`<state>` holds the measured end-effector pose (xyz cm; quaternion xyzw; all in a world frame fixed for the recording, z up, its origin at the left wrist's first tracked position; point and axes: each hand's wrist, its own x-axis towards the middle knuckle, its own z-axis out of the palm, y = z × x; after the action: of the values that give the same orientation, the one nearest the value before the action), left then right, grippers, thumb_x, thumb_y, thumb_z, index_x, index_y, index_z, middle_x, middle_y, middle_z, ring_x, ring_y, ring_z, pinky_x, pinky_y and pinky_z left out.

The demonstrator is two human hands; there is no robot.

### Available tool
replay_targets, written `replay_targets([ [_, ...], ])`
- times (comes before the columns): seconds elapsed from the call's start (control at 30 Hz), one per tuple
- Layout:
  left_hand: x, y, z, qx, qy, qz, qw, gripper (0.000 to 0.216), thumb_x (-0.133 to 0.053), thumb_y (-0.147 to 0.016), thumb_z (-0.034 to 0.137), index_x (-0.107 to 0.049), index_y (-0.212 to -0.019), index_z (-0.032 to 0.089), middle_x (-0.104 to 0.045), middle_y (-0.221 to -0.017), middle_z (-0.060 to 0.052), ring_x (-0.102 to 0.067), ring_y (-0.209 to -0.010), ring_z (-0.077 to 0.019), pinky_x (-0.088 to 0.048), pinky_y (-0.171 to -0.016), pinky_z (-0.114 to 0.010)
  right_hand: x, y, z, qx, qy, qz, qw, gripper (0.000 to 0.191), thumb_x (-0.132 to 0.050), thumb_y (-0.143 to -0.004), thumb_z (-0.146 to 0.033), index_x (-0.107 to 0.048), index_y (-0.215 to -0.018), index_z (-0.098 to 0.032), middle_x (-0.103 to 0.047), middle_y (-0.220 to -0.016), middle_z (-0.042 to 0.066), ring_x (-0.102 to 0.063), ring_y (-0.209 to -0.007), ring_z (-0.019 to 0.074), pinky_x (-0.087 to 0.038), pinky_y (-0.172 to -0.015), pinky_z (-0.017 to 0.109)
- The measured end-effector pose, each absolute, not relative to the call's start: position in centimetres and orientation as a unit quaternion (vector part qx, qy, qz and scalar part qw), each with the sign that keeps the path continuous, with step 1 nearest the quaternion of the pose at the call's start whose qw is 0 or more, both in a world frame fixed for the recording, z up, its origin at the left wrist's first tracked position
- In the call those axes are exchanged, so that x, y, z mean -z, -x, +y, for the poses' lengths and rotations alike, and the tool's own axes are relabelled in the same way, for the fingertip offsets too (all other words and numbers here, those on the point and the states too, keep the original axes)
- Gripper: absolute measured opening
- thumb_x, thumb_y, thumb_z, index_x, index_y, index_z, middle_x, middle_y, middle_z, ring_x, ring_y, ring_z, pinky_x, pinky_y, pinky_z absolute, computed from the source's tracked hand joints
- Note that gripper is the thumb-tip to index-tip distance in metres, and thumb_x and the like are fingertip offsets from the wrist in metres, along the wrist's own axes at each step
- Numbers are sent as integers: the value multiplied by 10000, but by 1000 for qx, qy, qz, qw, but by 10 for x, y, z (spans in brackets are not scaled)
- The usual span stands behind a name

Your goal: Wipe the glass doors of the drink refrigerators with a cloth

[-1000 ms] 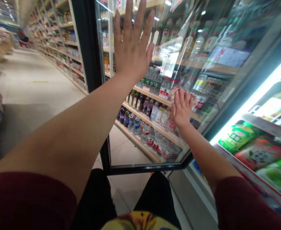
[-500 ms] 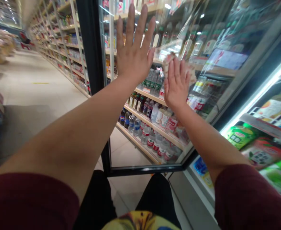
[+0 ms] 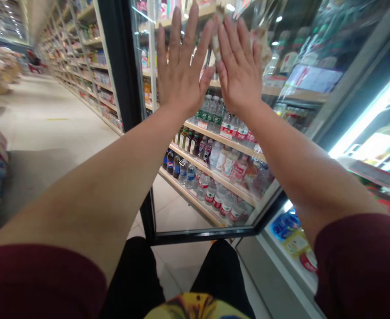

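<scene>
A glass cooler door (image 3: 201, 236) with a dark frame stands swung out in front of me. My left hand (image 3: 183, 71) lies on the upper left of its pane, fingers spread and nothing held. Close beside it, my right hand (image 3: 240, 71) presses a pale, patterned cloth (image 3: 264, 44) flat against the glass. The cloth shows around and past the fingers; the palm covers the rest of it.
Through the pane show shelves of bottled drinks (image 3: 211, 195). At right is the lit cooler interior with packaged goods (image 3: 286, 223). On the left a tiled aisle (image 3: 52, 119) runs along long stocked shelves (image 3: 91, 57).
My right hand has slid up and to the left across the glass with the cloth, ending near my left hand. The left hand has barely moved.
</scene>
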<state>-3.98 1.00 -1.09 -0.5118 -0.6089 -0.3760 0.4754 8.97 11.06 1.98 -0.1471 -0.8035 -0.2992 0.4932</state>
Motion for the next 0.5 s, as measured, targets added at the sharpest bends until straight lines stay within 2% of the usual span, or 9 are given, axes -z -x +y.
replay_targets([
  [0.1, 12, 52, 15, 363, 537, -558, 518, 713, -404, -1058, 447, -252, -1711, 203, -159, -1780, -74, -107, -1676, -354, -122, -1403, -575, -28, -67, 97, 212, 175, -781, 560, 651, -170, -1071, -352, -368, -1681, -234, -292, -1732, -70, -205, -1657, 243, -181, -1394, 497],
  [0.17, 13, 59, 15, 357, 564, -549, 503, 741, -375, -1039, 449, -246, -1710, 162, -171, -1778, -37, -113, -1681, -332, -125, -1414, -576, -33, -56, 90, 157, 147, -798, 563, 619, -149, -1095, -284, -311, -1685, -191, -279, -1740, -50, -209, -1653, 163, -203, -1397, 397],
  [0.23, 14, 61, 11, 351, 588, -557, 470, 763, -361, -1007, 454, -198, -1723, 244, -154, -1767, 84, -102, -1691, -286, -98, -1431, -586, -36, -56, 89, 134, 94, -811, 562, 622, -157, -1073, -215, -235, -1680, -105, -255, -1752, -2, -220, -1637, 69, -207, -1378, 244],
  [0.3, 14, 61, 5, 338, 609, -566, 441, 751, -356, -980, 490, -168, -1704, 418, -68, -1721, 233, -55, -1696, -249, -41, -1439, -595, -36, -69, 97, 149, 59, -792, 590, 639, -199, -1040, -203, -224, -1644, 3, -261, -1745, 94, -214, -1637, 63, -193, -1371, 212],
  [0.33, 14, 60, 2, 331, 619, -568, 429, 733, -356, -969, 501, -171, -1678, 508, -11, -1683, 293, -22, -1695, -232, -8, -1438, -595, -35, -79, 104, 165, 61, -777, 604, 643, -214, -1044, -230, -237, -1635, 24, -256, -1743, 125, -199, -1646, 91, -179, -1381, 248],
  [0.4, 15, 58, -2, 324, 631, -571, 413, 729, -384, -942, 482, -186, -1632, 609, 71, -1621, 348, 33, -1685, -217, 49, -1429, -607, -27, -105, 122, 190, 113, -749, 625, 638, -220, -1079, -310, -272, -1651, -30, -227, -1754, 119, -165, -1660, 160, -145, -1397, 369],
  [0.5, 15, 56, -3, 332, 630, -555, 431, 777, -459, -900, 406, -258, -1630, 576, 67, -1645, 312, 22, -1685, -241, 44, -1429, -631, -10, -138, 150, 208, 236, -747, 585, 655, -229, -1116, -436, -243, -1703, -145, -146, -1781, 64, -120, -1667, 252, -116, -1374, 519],
])
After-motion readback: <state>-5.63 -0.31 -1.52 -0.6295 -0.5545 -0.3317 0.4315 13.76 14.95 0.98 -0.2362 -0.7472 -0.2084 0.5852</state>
